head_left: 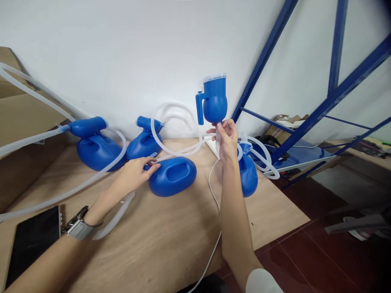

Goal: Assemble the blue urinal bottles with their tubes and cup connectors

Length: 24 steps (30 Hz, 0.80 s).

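Observation:
My right hand (225,136) is raised over the table, fingers closed on the narrow lower end of a blue funnel cup (215,99). The cup stands upright, has a side handle and a clear rim, and a translucent hose joins it below. My left hand (142,171) grips the left end of a blue plastic bottle (172,177) with a recessed grip, lying on the wooden table (159,240). My fingers partly hide the bottle's neck. From under my left forearm a translucent hose (117,219) curves out.
Two blue bottles with cups and hoses, one left (97,152) and one behind (143,144), rest near the wall. Another bottle (249,177) lies right. A black tablet (33,240), white cable (215,244), cardboard box (27,118) and blue metal rack (305,126) surround the work area.

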Available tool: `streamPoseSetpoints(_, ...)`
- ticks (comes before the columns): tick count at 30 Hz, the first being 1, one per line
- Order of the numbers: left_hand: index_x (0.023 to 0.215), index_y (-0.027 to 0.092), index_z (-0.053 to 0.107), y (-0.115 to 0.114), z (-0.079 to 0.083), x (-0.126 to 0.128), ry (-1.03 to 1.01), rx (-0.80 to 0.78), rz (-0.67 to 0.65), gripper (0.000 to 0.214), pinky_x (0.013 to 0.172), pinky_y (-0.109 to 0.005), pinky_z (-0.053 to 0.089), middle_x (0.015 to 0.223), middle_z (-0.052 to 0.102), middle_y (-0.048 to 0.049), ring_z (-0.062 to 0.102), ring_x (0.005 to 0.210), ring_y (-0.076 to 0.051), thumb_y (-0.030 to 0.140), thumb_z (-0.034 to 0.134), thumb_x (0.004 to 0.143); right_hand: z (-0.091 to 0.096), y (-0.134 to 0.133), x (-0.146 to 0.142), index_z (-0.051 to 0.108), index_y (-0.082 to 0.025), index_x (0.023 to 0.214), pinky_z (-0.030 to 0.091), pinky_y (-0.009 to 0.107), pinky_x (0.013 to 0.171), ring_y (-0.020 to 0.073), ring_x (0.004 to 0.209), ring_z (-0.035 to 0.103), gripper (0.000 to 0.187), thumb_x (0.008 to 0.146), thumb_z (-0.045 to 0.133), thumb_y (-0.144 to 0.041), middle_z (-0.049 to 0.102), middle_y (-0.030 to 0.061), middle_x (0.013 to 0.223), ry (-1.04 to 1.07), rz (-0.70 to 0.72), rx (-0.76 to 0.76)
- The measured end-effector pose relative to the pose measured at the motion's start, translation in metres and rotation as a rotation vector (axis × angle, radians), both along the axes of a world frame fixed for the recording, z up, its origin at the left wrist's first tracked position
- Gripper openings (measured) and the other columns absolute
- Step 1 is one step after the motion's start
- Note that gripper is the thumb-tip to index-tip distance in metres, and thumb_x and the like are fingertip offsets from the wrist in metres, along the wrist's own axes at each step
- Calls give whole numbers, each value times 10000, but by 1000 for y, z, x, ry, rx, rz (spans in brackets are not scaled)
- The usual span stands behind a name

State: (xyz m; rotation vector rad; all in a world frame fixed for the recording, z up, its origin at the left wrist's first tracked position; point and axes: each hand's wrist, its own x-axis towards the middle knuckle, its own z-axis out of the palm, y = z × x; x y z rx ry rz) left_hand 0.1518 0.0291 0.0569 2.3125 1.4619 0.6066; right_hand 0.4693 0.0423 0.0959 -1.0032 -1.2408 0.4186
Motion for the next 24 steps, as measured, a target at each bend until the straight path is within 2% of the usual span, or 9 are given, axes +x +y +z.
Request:
streamPoseSetpoints(4, 1428, 155, 600, -1, 7, -4, -271, 146, 53, 746, 935, -452, 571, 1264, 747, -158, 713, 1134, -336, 711, 464, 949, 7, -11, -16, 458, -286, 1069, 366, 187, 423, 112, 642, 689, 429, 886, 722, -569, 644, 10, 1063, -31, 252, -27)
streamPoseSetpoints(7, 1502, 186, 525, -6, 20, -12, -481, 197, 14, 720, 914, -431, 588, 1349, 704, -154, 691, 1198, -318, 671, 494, 970, 6, -14, -30, 566, -270, 1194, 408, 207, 434, 99, 623, 670, 441, 893, 760, -528, 650, 36, 1134, -161, 395, -58)
streamPoseSetpoints(9, 1509, 211, 514, -11, 31, -17, -584, 203, -20, 708, 883, -405, 598, 1336, 711, -136, 706, 1165, -298, 649, 562, 954, 4, -14, -39, 618, -254, 1271, 458, 233, 475, 119, 659, 682, 461, 920, 736, -527, 671, 58, 1161, -247, 468, -94)
streamPoseSetpoints(11, 1389, 196, 616, -18, 40, -22, -603, 205, -28, 629, 854, -376, 597, 1193, 763, -108, 736, 1048, -271, 616, 639, 922, 3, -14, -49, 637, -237, 1334, 484, 252, 520, 147, 687, 692, 483, 952, 699, -527, 708, 56, 1062, -302, 518, -134)
streamPoseSetpoints(13, 1163, 174, 716, -23, 47, -25, -578, 215, -2, 473, 811, -337, 583, 999, 787, -71, 743, 900, -232, 571, 668, 911, 2, -14, -56, 632, -222, 1388, 499, 263, 566, 169, 711, 701, 504, 977, 669, -512, 714, 35, 913, -332, 544, -160)
streamPoseSetpoints(15, 989, 171, 735, -27, 51, -26, -553, 219, 46, 388, 745, -302, 556, 874, 776, -45, 727, 797, -203, 545, 667, 908, 2, -15, -60, 626, -211, 1414, 514, 272, 612, 178, 734, 708, 512, 986, 660, -490, 708, 26, 862, -347, 549, -166)
streamPoseSetpoints(18, 910, 178, 725, -28, 53, -25, -582, 159, 68, 376, 721, -288, 539, 827, 764, -34, 716, 775, -195, 551, 682, 887, 3, -16, -63, 626, -197, 1411, 551, 297, 696, 182, 786, 718, 503, 983, 663, -460, 729, 55, 992, -375, 551, -159)
streamPoseSetpoints(22, 906, 183, 696, -23, 53, -26, -697, 13, 12, 397, 681, -272, 540, 793, 744, -23, 695, 747, -182, 572, 738, 837, 2, -18, -64, 571, -207, 1459, 596, 363, 830, 183, 838, 714, 514, 1014, 612, -461, 705, 99, 1237, -449, 509, -155)
streamPoseSetpoints(24, 889, 190, 674, -21, 54, -27, -744, -46, -19, 402, 648, -257, 531, 768, 726, -10, 677, 720, -169, 573, 769, 812, 2, -20, -66, 536, -231, 1503, 599, 396, 917, 212, 970, 713, 525, 1037, 569, -470, 665, 112, 1357, -502, 477, -141)
